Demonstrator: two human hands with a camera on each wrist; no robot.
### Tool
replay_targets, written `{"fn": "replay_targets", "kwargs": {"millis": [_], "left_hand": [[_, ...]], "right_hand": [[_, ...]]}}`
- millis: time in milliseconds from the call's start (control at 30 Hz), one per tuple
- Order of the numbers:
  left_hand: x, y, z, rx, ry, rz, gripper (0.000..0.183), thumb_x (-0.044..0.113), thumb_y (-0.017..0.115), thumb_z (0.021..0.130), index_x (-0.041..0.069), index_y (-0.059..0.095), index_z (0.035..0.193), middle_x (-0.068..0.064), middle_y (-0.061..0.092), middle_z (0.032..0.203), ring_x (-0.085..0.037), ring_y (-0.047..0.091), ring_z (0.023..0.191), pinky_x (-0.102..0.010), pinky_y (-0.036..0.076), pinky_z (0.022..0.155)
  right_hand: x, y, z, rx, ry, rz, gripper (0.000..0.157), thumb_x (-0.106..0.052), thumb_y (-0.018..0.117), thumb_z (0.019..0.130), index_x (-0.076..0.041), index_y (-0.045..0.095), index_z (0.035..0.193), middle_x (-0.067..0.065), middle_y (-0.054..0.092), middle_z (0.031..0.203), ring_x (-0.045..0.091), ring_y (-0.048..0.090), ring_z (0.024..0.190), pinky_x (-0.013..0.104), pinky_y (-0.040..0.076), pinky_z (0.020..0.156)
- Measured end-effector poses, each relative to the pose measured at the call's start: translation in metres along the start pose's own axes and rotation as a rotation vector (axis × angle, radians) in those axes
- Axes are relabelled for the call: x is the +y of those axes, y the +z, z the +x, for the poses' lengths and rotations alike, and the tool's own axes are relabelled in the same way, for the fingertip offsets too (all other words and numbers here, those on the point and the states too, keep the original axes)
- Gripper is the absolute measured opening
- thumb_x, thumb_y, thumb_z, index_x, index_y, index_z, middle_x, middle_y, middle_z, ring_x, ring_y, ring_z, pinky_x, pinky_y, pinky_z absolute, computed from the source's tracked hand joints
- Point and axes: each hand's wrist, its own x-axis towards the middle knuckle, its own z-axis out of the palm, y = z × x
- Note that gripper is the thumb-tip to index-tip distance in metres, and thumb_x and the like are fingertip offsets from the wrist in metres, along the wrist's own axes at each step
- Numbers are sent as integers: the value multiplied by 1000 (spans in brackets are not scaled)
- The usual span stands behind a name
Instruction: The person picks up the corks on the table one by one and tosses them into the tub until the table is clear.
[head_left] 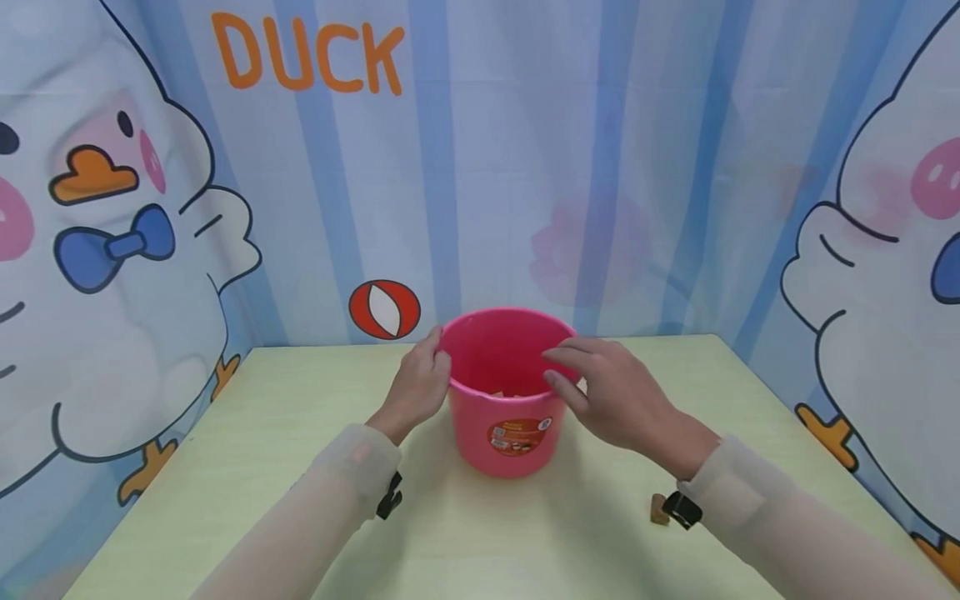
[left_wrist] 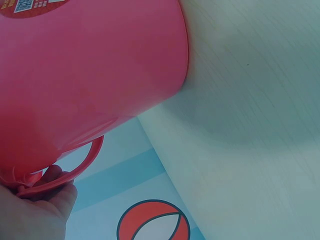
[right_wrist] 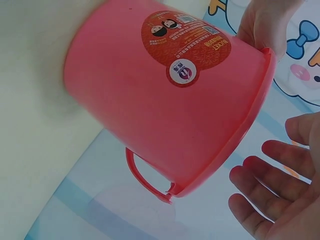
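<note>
A pink plastic bucket [head_left: 506, 429] with a red label stands upright on the table. At its left side my left hand [head_left: 420, 379] grips the rim, where the handle [left_wrist: 92, 155] joins; the handle hangs down along the outside. My right hand [head_left: 618, 392] is held at the right of the rim, its fingers [right_wrist: 272, 177] spread and slightly bent, holding nothing. Light brown pieces [head_left: 506, 394] show low inside the bucket, mostly hidden by its front wall. One small brown piece [head_left: 659, 509] lies on the table beside my right wrist.
The pale yellow table [head_left: 300, 467] reaches back to a blue and white striped curtain [head_left: 495, 167] printed with ducks and a red ball. A dark strap clip [head_left: 684, 509] sits on the right sleeve, another [head_left: 390, 496] on the left.
</note>
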Motion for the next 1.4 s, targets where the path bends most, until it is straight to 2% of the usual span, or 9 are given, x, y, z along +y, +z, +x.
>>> {"fn": "replay_targets", "kwargs": {"millis": [367,533,867,1400], "left_hand": [[-1,0,0,-7,-5,-9,63,27,36,108,11,16,165,-2,25,169,-29,27,152,-45,42,113],[0,0,1,-7,-10,-12,63,26,38,108,12,16,165,-3,27,168,-29,30,151,-44,44,111],[1,-1,1,-7,-11,-12,63,25,37,107,11,16,165,-4,26,168,-29,30,150,-45,43,112],[0,0,1,-3,-12,5,63,25,37,108,11,16,165,-4,27,167,-30,31,150,-45,45,111]], "right_hand": [[4,-2,-12,18,28,8,48,-24,75,93,-8,65,137,11,68,130,36,62,122,54,57,92],[9,-1,-18,27,40,9,48,-26,73,95,-8,64,138,11,68,132,36,61,125,56,55,95],[19,3,-29,61,19,-1,47,-26,74,94,-9,65,137,10,69,130,34,64,120,56,55,95],[28,8,-47,20,58,-20,45,-27,72,96,-10,66,137,10,69,130,35,64,120,61,52,97]]}}
